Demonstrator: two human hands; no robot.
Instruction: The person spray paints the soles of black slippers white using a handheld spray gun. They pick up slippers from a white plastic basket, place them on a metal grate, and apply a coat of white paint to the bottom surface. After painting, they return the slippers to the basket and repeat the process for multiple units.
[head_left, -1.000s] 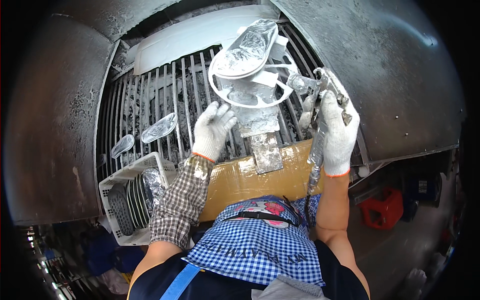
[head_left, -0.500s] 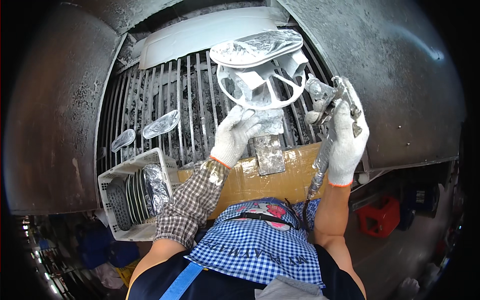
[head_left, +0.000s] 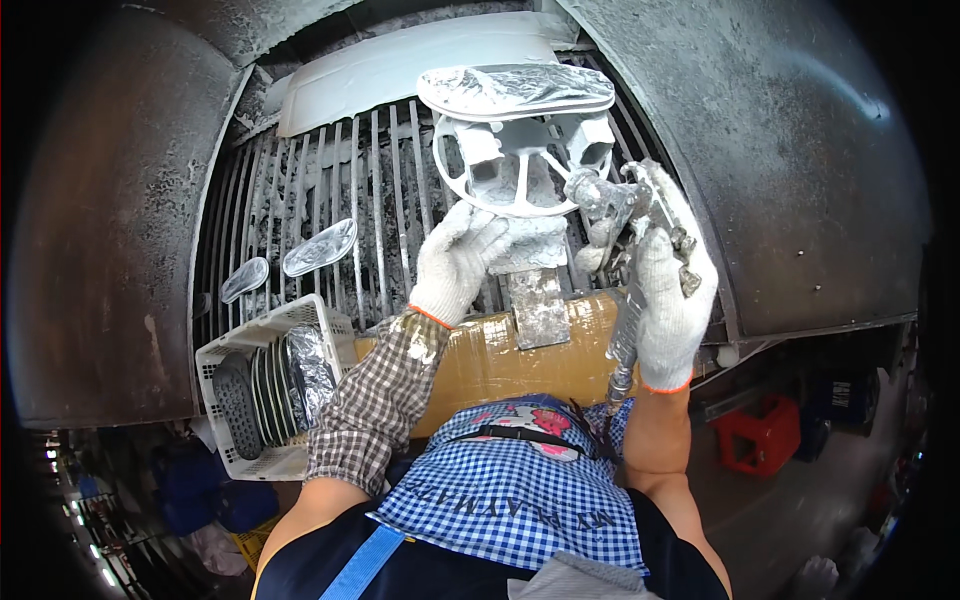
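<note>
Now silvery oval sole [head_left: 515,90] atop white-crusted spoked stand [head_left: 510,175].

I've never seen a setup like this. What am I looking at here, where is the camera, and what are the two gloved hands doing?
The camera sits on the person's head and looks down, so the edges bend. Both hands wear white gloves. The right hand holds a paint-crusted spray gun. The left hand touches the base of a round, spoked stand that carries a sole-shaped piece. Beneath is a metal grate inside a dark booth; two more sole-shaped pieces lie on it. A white basket at the left holds others.
</note>
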